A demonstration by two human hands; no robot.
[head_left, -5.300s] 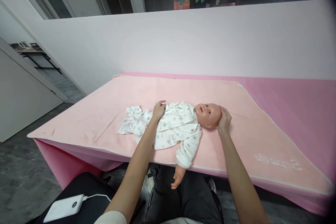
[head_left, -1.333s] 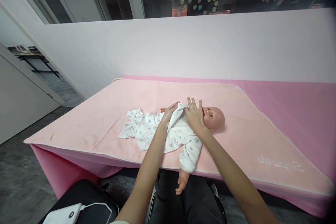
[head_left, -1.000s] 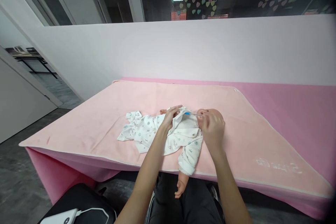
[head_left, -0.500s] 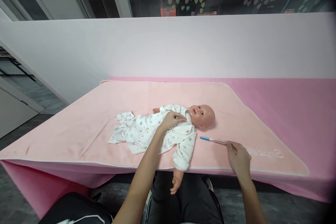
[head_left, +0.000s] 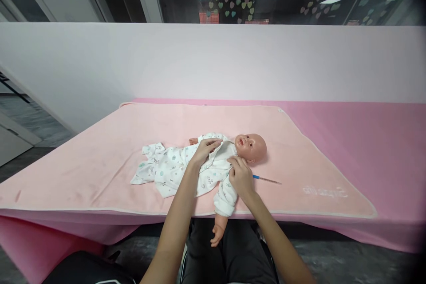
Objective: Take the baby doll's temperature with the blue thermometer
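A bald baby doll (head_left: 252,147) lies on its back, head to the right, in a white printed shirt (head_left: 223,156) and matching trousers (head_left: 171,166). My left hand (head_left: 205,151) is at the doll's chest, fingers closed on the shirt's front edge, which is raised a little. Just below the doll's chin, my right hand (head_left: 241,176) is closed, its fingertips at the shirt's collar. On the blanket beside that hand rests a slim rod with a blue end (head_left: 270,181); part of it is hidden, and I cannot tell whether it is a pen or a thermometer.
A peach blanket (head_left: 100,155) with a pale edge covers much of a pink-clothed table (head_left: 376,151). Behind it rises a white partition (head_left: 213,62). One doll arm (head_left: 218,230) hangs over the front edge, above my lap. A black bag (head_left: 84,270) is at lower left.
My right hand has let go of the blue-ended rod and moved left to the doll's collar. My left hand has shifted slightly down the chest, and the shirt's front edge is now raised.
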